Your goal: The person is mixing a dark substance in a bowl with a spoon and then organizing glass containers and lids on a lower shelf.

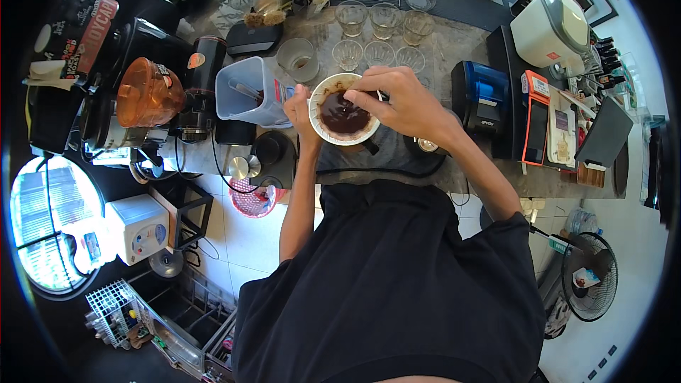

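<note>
A white coffee dripper (345,139) lined with a paper filter holds dark, wet coffee grounds (343,117). It sits on a vessel that is mostly hidden beneath it, with a dark handle showing at lower right. My left hand (303,117) grips the dripper's left side. Over the grounds, my right hand (391,96) has its thumb and fingers pinched together; a thin utensil may be between them, but I cannot tell. Several clear glasses (379,55) stand in two rows just beyond the dripper.
Left of the dripper are a clear plastic container (239,90), a frosted glass (298,61) and a grinder with an orange hopper (146,93). A blue-and-black printer (481,96) stands at right. A dark mat (383,162) lies along the near counter edge.
</note>
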Tool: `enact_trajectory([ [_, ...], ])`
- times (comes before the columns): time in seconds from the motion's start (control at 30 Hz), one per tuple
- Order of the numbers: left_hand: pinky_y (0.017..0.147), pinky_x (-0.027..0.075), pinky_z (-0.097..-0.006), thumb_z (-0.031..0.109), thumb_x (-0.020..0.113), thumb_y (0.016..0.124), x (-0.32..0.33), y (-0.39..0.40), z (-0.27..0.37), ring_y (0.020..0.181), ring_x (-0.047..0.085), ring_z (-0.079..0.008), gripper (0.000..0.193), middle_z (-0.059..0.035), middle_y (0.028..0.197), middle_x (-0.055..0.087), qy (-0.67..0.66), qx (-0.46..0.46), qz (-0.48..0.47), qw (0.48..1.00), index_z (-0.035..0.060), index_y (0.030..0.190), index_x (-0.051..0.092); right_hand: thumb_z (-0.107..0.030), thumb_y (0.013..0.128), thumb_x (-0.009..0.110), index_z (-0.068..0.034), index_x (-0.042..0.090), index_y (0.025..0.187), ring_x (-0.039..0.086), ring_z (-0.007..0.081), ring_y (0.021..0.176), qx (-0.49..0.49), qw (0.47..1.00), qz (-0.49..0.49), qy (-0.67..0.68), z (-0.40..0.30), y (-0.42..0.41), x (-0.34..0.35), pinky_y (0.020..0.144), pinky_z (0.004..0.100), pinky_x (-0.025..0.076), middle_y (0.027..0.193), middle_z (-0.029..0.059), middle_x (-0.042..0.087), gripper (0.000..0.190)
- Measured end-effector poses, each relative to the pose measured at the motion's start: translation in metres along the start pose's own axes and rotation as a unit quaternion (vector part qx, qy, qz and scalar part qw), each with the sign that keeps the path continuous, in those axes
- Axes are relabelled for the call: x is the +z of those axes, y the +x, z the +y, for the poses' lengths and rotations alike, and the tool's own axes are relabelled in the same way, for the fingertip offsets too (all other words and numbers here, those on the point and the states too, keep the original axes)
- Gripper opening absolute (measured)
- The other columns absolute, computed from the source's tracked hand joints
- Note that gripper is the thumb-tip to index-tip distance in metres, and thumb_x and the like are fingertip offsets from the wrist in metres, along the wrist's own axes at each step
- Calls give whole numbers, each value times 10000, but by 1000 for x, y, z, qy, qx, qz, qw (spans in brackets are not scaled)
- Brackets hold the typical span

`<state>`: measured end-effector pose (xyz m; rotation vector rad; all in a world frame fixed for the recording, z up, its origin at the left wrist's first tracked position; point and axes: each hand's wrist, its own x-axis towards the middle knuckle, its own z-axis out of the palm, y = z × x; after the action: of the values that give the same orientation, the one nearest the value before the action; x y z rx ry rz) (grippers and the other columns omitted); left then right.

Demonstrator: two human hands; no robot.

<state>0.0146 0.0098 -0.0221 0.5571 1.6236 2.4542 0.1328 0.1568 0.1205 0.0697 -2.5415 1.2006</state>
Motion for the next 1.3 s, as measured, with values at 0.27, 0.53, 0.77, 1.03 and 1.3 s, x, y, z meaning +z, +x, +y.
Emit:
enact_trajectory([
  [0.27,526,261,-240,244,457,1002,0,-1,1,579,320,-40,383,58,633,369,-12,0,-10,1000,132,640,401,-141,865,662,46,679,882,593,278,692,-5,1000,29,0,8,-1,1,639,355,458,726,145,610,189],
  [0.53,508,227,-257,226,462,1001,5,0,4,555,294,-36,417,62,597,343,0,13,11,1000,123,607,372,-153,858,633,35,675,826,603,354,739,-45,999,-9,-1,4,-2,4,693,416,478,757,179,629,195],
  [0.77,493,204,-271,217,454,1005,3,2,-1,534,277,-32,455,64,565,338,-14,1,18,1000,111,573,360,-147,856,632,27,674,832,606,355,754,-27,999,-1,-33,5,2,3,711,425,476,769,173,639,181],
  [1.03,493,198,-274,218,455,1006,2,1,-1,532,277,-33,460,64,564,334,-15,-1,17,1000,112,571,349,-145,858,633,27,685,853,611,348,756,-40,999,-13,-20,4,-1,1,695,405,483,782,176,643,180],
  [1.3,519,227,-249,234,461,1000,3,0,2,562,282,-41,404,63,614,314,5,14,-2,1000,142,621,357,-168,871,636,42,694,881,614,260,656,54,996,43,54,7,-6,-16,648,359,475,764,167,668,218],
])
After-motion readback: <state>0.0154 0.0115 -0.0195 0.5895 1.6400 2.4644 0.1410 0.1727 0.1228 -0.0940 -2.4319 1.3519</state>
